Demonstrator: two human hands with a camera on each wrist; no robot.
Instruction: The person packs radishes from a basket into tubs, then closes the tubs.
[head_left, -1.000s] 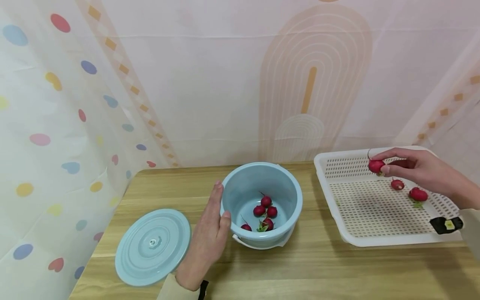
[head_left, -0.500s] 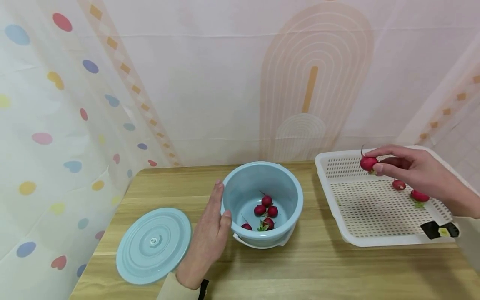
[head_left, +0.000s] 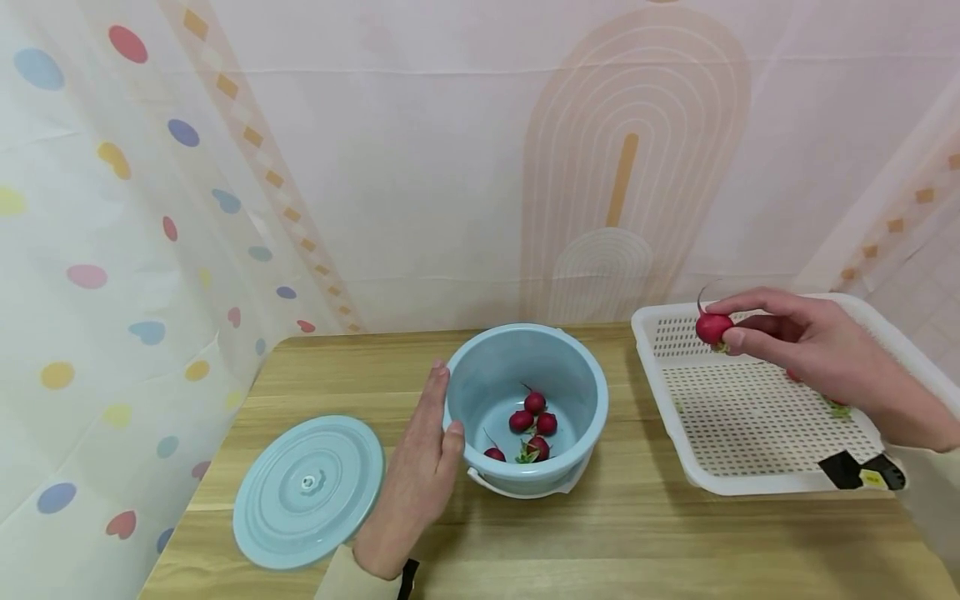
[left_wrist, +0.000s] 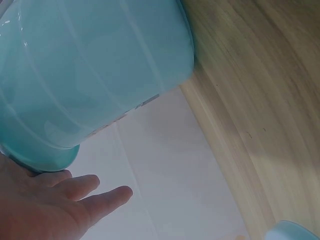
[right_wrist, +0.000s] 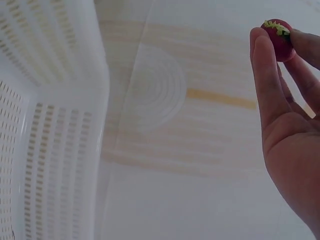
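Note:
My right hand [head_left: 813,346] pinches a red radish [head_left: 713,328] between thumb and fingers, above the white perforated basket [head_left: 678,433]. Its thin root points up and its cut green stub faces down; the right wrist view also shows the radish [right_wrist: 283,46] at the fingertips. My left hand [head_left: 415,475] lies with straight fingers against the left rim of the light blue bucket [head_left: 525,477]. In the left wrist view those fingers [left_wrist: 107,202] extend beside the bucket's rim. Several radishes [head_left: 521,421] lie on the bucket's bottom.
A round light blue lid [head_left: 309,492] lies on the wooden table [head_left: 637,542] left of the bucket. Radishes in the basket are mostly hidden behind the right hand, with some green leaf [head_left: 838,408] showing. A patterned curtain [head_left: 420,183] hangs behind the table.
My right hand has moved left across the basket with the radish, toward the bucket. The left hand has stayed at the bucket's rim.

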